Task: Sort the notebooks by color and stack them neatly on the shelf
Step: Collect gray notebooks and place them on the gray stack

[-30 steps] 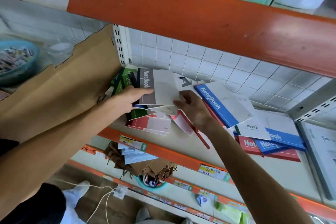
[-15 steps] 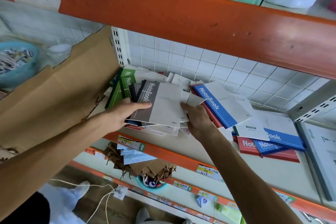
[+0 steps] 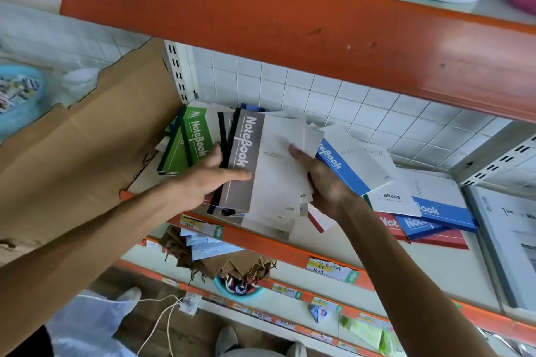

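Note:
A bundle of grey notebooks (image 3: 261, 165) is held between both hands above the front of the shelf (image 3: 333, 243). My left hand (image 3: 208, 180) grips its left edge with the thumb across the grey "NoteBook" band. My right hand (image 3: 322, 180) grips the right edge, thumb on the pale cover. Green notebooks (image 3: 188, 145) lie behind my left hand at the shelf's left end. A blue notebook (image 3: 348, 165) leans just right of the bundle. More blue notebooks (image 3: 435, 214) lie on a red notebook (image 3: 441, 240) further right.
A torn cardboard sheet (image 3: 81, 159) stands at the left end of the shelf. The orange beam (image 3: 290, 35) of the shelf above hangs low overhead. A grey-framed board (image 3: 504, 240) lies at the right. Lower shelves hold paper bags (image 3: 226, 264) and price tags.
Both hands have lifted the grey bundle and drawn it toward the shelf's front edge. The green notebooks behind are now uncovered.

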Demonstrator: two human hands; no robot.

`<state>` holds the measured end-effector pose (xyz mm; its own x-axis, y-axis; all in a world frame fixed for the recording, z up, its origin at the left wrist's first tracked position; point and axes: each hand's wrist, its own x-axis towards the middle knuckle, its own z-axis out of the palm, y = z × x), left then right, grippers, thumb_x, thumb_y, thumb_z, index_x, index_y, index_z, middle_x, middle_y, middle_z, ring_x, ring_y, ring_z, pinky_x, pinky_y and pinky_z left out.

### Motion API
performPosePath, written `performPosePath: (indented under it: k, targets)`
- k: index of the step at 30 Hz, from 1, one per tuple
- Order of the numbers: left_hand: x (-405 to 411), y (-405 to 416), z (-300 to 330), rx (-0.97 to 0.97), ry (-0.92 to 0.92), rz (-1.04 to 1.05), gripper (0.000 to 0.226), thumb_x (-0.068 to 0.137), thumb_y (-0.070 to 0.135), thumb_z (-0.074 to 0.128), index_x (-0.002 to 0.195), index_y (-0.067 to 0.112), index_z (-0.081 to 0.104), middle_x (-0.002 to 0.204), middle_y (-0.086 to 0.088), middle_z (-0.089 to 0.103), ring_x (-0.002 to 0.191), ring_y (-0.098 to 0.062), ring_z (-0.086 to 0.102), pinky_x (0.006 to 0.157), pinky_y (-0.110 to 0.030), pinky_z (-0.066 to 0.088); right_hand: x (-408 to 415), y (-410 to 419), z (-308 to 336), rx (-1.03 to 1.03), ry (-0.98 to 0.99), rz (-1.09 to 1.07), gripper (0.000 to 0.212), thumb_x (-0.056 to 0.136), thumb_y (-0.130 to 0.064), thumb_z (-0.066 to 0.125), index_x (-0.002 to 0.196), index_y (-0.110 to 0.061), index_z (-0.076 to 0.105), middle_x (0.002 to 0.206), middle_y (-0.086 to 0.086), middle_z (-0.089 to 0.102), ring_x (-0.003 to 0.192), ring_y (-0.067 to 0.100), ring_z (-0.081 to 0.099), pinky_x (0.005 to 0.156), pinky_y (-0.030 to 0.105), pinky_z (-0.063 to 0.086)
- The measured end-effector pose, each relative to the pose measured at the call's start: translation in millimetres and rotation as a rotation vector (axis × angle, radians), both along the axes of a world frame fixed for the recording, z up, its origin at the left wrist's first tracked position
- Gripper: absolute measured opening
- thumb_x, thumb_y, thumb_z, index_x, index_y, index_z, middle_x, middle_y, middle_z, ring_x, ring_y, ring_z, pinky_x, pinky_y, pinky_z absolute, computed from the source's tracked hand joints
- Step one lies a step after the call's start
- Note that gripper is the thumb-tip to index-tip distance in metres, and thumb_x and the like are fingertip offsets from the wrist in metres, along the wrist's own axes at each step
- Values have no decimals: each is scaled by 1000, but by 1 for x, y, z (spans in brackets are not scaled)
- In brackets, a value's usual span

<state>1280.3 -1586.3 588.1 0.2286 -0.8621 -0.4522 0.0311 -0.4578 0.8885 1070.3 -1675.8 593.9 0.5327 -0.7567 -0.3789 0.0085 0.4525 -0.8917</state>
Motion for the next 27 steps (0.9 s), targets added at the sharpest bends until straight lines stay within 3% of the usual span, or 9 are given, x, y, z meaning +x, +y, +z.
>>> performPosePath:
  k: [2,3,7,10,13,16,21,24,27]
  targets:
    - [-10,-5,0,-65,6,-23,118,65,18,83,154,32,9,157,9,27,140,-13,26,115,-35,17,-6,-6,-4,-163,70,49,46,88,-35,76,129,-22,61,119,2,73,109,26,70,91,45,58]
    - [-16,-7,3,-109,28,-18,115,69,13,81,155,29,6,154,11,31,137,-10,28,114,-34,16,-7,-8,-4,-228,93,51,48,89,-35,75,132,-22,59,121,1,72,110,24,69,91,44,58]
    - [-29,-13,13,-281,-29,48,82,80,9,75,141,37,28,124,18,55,119,-6,48,99,-21,37,-13,-8,5,-403,127,40,40,95,-32,67,131,-19,57,117,-4,72,102,12,71,83,30,59]
    - [-25,-11,10,-364,-179,31,76,78,12,78,133,39,34,123,16,56,117,-1,51,104,-30,40,-20,-6,2,-531,146,61,36,98,-27,63,131,-18,55,115,-8,70,100,5,69,76,19,55]
    - [-22,-6,4,-396,-179,33,67,74,11,81,122,39,44,121,11,61,111,-3,58,104,-36,44,-20,3,-8,-587,191,93,42,94,-32,65,132,-17,55,119,-2,68,111,14,65,83,24,58]
    - [-19,-3,-3,-420,-138,18,66,74,4,80,127,29,48,119,4,65,110,-9,62,100,-37,49,-14,11,-14,-616,160,92,31,95,-22,65,122,-30,54,115,-10,65,109,7,64,84,27,58]
    - [-12,-1,-5,-415,-71,-33,70,59,22,86,120,29,54,113,0,68,108,-19,64,91,-38,53,-8,22,-19,-686,157,8,46,87,-24,75,127,-30,54,120,-15,66,115,7,62,92,25,55]
    - [-7,0,-9,-402,-36,-76,67,55,25,85,116,25,56,105,-1,70,98,-18,67,78,-31,56,-5,31,-23,-685,125,-69,56,81,-28,80,130,-29,53,128,-12,64,120,4,60,94,25,55]
    - [-8,1,-15,-388,-8,-76,67,58,19,86,117,24,55,105,-2,71,99,-17,67,78,-26,55,0,39,-29,-645,112,-168,57,82,-31,80,132,-26,53,124,-18,66,117,3,61,93,29,57]
